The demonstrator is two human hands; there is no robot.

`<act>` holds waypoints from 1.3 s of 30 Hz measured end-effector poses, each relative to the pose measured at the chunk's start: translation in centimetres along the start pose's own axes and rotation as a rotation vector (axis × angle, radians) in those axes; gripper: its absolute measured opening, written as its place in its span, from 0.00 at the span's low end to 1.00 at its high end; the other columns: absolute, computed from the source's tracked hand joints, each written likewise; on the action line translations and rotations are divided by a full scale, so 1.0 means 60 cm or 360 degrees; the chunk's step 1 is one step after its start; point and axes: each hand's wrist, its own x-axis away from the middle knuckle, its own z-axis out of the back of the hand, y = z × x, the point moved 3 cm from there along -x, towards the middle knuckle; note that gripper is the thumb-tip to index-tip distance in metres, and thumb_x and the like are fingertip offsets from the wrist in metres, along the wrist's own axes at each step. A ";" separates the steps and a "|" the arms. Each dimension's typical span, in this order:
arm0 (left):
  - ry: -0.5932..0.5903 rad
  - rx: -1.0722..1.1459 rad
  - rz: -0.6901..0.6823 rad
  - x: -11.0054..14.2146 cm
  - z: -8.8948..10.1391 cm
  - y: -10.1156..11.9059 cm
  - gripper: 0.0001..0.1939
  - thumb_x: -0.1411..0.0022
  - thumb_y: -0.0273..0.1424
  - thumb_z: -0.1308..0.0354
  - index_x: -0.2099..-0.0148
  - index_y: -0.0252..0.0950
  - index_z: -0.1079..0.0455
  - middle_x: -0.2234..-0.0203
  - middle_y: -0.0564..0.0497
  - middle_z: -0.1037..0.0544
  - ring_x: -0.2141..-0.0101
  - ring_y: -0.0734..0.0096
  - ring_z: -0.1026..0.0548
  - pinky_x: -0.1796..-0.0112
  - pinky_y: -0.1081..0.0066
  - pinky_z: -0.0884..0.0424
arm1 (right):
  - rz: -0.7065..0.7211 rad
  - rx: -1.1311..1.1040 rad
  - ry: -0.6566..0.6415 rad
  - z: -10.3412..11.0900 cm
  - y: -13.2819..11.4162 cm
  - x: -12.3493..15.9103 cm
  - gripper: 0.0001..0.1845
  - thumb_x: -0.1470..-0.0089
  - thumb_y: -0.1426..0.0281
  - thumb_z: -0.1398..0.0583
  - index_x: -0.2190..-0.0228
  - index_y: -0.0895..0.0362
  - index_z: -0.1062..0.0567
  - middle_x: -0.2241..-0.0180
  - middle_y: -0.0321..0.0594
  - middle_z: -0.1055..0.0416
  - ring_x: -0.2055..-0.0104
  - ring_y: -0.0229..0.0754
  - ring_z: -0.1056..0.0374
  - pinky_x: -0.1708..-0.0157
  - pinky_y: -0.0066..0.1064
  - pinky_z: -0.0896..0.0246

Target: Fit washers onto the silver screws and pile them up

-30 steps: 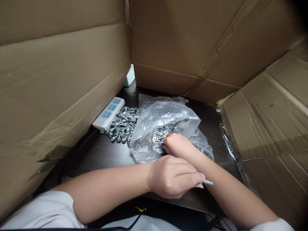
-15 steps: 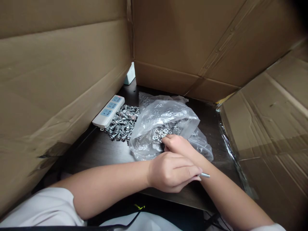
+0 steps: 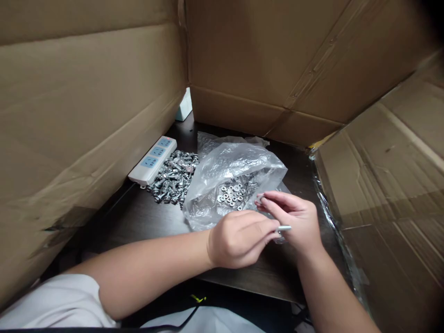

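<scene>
My left hand (image 3: 239, 238) is closed around a small silver bolt (image 3: 284, 228), whose tip sticks out to the right past my fingers. My right hand (image 3: 294, 219) is just beside it, thumb and forefinger pinched on a small washer (image 3: 259, 199). Both hands hover over the near edge of a clear plastic bag (image 3: 236, 173) that holds several loose washers (image 3: 231, 194). The bag lies on a dark table (image 3: 138, 217).
A pile of assembled bolts (image 3: 173, 178) lies left of the bag, next to a white power strip (image 3: 151, 159). Cardboard walls (image 3: 86, 106) stand on the left, back and right. A pale box (image 3: 183, 107) shows in the back corner gap.
My right hand came out of the bag's washers and moved right and toward me with a washer pinched. My left hand with the bolt rose slightly to meet it.
</scene>
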 end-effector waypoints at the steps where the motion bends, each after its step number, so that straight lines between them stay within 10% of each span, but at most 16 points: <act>1: 0.0043 -0.0018 0.0069 -0.001 0.002 -0.005 0.10 0.40 0.21 0.43 0.55 0.29 0.29 0.68 0.43 0.19 0.66 0.69 0.21 0.62 0.70 0.22 | -0.0026 -0.0080 0.0067 0.007 -0.005 0.007 0.08 0.51 0.70 0.33 0.66 0.57 0.19 0.68 0.43 0.19 0.70 0.46 0.22 0.69 0.35 0.23; 12: 0.0153 -0.0097 0.0318 -0.007 -0.001 -0.037 0.10 0.40 0.21 0.42 0.55 0.34 0.27 0.70 0.48 0.21 0.71 0.73 0.22 0.68 0.75 0.25 | 0.0584 0.0227 0.0352 0.008 -0.028 0.034 0.15 0.47 0.79 0.38 0.60 0.52 0.19 0.58 0.42 0.21 0.65 0.44 0.22 0.63 0.36 0.22; 27: 0.0254 -0.0037 0.0687 -0.007 -0.001 -0.050 0.05 0.42 0.25 0.39 0.63 0.34 0.23 0.71 0.48 0.18 0.71 0.71 0.21 0.67 0.73 0.24 | 0.1313 0.0906 0.0122 -0.011 -0.024 0.049 0.34 0.50 0.86 0.42 0.42 0.54 0.33 0.45 0.50 0.31 0.47 0.52 0.29 0.54 0.42 0.26; 31: 0.0318 0.0270 0.1030 -0.012 0.003 -0.059 0.05 0.45 0.26 0.36 0.64 0.33 0.22 0.71 0.47 0.18 0.70 0.69 0.21 0.67 0.72 0.23 | 0.1355 0.0685 -0.0025 0.002 -0.047 0.041 0.31 0.50 0.86 0.43 0.46 0.53 0.28 0.47 0.47 0.28 0.47 0.53 0.30 0.51 0.48 0.28; 35: 0.0479 0.0924 0.1579 -0.015 0.011 -0.076 0.10 0.48 0.32 0.33 0.63 0.32 0.23 0.80 0.52 0.23 0.85 0.81 0.33 0.84 0.79 0.36 | 0.1032 0.0407 0.0335 0.038 -0.069 0.012 0.20 0.46 0.83 0.43 0.58 0.51 0.22 0.53 0.42 0.24 0.53 0.50 0.26 0.53 0.47 0.27; 39: 0.0415 0.1895 0.1865 -0.028 0.014 -0.082 0.14 0.52 0.32 0.30 0.64 0.32 0.27 0.80 0.53 0.25 0.86 0.87 0.40 0.87 0.85 0.48 | 0.0893 0.0620 -0.0116 0.017 -0.072 -0.029 0.15 0.45 0.82 0.45 0.63 0.56 0.22 0.59 0.43 0.22 0.57 0.45 0.25 0.55 0.38 0.28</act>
